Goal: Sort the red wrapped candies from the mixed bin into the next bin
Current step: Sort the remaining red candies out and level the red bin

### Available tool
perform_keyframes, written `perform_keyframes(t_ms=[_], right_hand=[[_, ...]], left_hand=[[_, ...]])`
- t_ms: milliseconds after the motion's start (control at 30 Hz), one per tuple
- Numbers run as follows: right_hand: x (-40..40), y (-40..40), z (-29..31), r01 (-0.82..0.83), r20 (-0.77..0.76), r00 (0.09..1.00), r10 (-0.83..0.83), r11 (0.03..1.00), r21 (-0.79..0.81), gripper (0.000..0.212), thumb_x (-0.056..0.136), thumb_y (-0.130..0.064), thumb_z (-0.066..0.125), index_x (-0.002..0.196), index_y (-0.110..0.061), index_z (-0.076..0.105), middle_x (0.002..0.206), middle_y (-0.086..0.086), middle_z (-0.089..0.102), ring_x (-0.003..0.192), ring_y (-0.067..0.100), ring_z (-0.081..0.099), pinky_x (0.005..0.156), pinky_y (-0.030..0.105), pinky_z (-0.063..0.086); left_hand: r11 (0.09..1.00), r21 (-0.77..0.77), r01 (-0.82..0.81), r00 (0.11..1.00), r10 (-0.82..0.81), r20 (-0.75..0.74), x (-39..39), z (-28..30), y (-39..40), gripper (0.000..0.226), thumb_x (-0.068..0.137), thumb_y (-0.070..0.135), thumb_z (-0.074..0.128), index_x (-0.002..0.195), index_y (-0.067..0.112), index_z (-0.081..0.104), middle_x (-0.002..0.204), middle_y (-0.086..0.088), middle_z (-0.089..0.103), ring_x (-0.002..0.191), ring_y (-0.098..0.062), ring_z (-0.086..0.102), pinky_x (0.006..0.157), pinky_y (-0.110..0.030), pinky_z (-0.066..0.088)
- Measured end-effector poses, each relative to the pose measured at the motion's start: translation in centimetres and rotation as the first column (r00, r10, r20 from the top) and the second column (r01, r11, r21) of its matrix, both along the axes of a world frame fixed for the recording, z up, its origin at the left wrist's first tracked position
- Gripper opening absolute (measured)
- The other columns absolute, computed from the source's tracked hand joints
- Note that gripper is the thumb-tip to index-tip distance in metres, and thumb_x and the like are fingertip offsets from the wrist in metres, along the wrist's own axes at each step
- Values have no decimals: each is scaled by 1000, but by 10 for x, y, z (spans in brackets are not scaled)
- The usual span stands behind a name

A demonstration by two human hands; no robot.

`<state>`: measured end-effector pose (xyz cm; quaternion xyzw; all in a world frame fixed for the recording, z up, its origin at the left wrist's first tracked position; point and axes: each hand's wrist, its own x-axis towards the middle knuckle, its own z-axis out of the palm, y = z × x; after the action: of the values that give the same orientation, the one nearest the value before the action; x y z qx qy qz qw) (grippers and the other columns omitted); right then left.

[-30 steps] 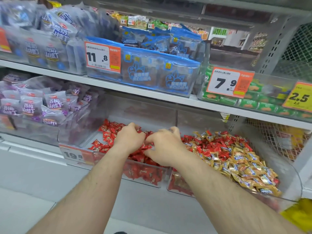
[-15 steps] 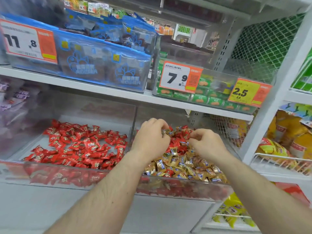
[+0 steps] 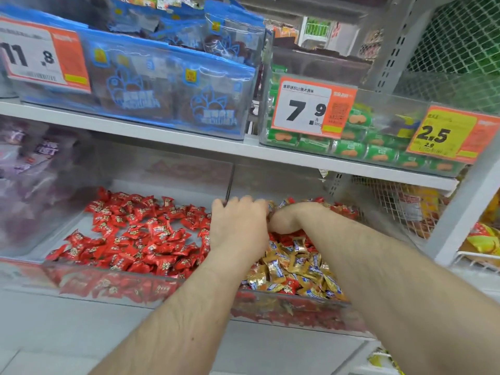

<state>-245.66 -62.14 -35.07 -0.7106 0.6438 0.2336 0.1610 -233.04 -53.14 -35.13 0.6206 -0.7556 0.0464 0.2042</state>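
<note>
Red wrapped candies (image 3: 140, 239) fill the clear left bin (image 3: 108, 286). The clear mixed bin (image 3: 303, 315) to its right holds gold wrapped candies (image 3: 292, 266) mixed with red ones (image 3: 343, 209). Both hands are at the back left of the mixed bin, close together. My left hand (image 3: 238, 226) shows its back to the camera, fingers curled down into the pile beside the wall between the bins. My right hand (image 3: 292, 216) lies just behind it, and its fingers are hidden. Whether either hand holds candy cannot be seen.
A white shelf (image 3: 189, 142) runs close above the bins, carrying blue snack bags (image 3: 167, 93) and a bin of green packets (image 3: 351, 147) with price tags. Purple bags (image 3: 43, 158) fill the bin at the left. A wire basket with yellow packs (image 3: 481, 239) stands at the right.
My hands went from the red bin to the mixed bin a second ago. Since half a second ago the right hand has moved left and now nearly touches the left hand at the back.
</note>
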Motion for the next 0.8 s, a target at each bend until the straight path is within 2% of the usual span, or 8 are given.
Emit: perform_keyframes(t_ms=[167, 267, 367, 467, 500, 600, 700, 800], right_hand=[[4, -1, 8, 75, 83, 993, -83, 992, 98, 50, 97, -36, 44, 141, -14, 45, 137, 5, 47, 120, 25, 49, 104, 40, 37], [0, 5, 13, 81, 108, 990, -88, 994, 72, 35, 98, -27, 48, 128, -11, 54, 121, 5, 52, 109, 25, 55, 96, 36, 41], [-5, 17, 20, 66, 112, 991, -68, 998, 19, 17, 95, -28, 53, 96, -13, 61, 96, 3, 55, 74, 18, 53, 74, 33, 43], [-16, 31, 24, 12, 131, 991, -8, 999, -34, 29, 97, -36, 53, 109, -14, 67, 113, -1, 61, 100, 18, 57, 90, 34, 44], [-22, 38, 26, 12, 162, 987, -1, 998, -65, 28, 98, -35, 52, 110, -16, 67, 108, -4, 61, 100, 18, 56, 88, 33, 45], [-43, 59, 31, 10, 247, 968, 37, 982, -186, 20, 95, -33, 57, 76, -26, 60, 76, -9, 54, 74, 14, 50, 76, 31, 39], [-63, 79, 32, 57, 272, 962, 31, 950, -308, 22, 95, -33, 56, 73, -28, 58, 74, -13, 57, 79, 10, 53, 101, 43, 25], [-72, 106, 34, 119, 319, 948, 17, 908, -401, 32, 101, -46, 42, 95, -26, 67, 87, -9, 67, 97, 13, 57, 114, 49, 12]], left_hand=[[999, -26, 25, 1000, -25, -18, 3, -1, 2, 31, 85, 14, 52, 111, 30, 59, 109, 4, 63, 107, -22, 55, 97, -40, 32], [999, -12, 35, 999, -36, -39, 4, 0, 2, 28, 85, 17, 53, 109, 30, 60, 106, 4, 63, 105, -21, 55, 98, -40, 31], [999, 2, 42, 998, -42, -46, 4, 0, 3, 26, 85, 19, 53, 107, 29, 62, 103, 4, 64, 103, -21, 57, 98, -41, 30], [999, 18, 43, 997, -42, -65, 2, 0, 3, 26, 85, 19, 53, 106, 31, 63, 103, 6, 65, 103, -20, 57, 99, -41, 29], [998, 30, 47, 996, -45, -82, 1, 1, 3, 26, 85, 19, 53, 105, 32, 63, 103, 6, 65, 103, -19, 57, 100, -41, 29], [996, 55, 63, 988, -54, -145, 1, 4, 4, 24, 85, 18, 54, 102, 33, 64, 103, 8, 64, 105, -18, 55, 105, -42, 27], [996, 32, 77, 979, -70, -192, -2, 7, 4, 26, 84, 14, 54, 98, 33, 65, 100, 8, 65, 103, -18, 55, 110, -44, 23], [989, 23, 144, 961, -134, -242, -8, 8, 4, 29, 85, 11, 51, 99, 32, 66, 102, 9, 66, 104, -18, 56, 110, -43, 24]])
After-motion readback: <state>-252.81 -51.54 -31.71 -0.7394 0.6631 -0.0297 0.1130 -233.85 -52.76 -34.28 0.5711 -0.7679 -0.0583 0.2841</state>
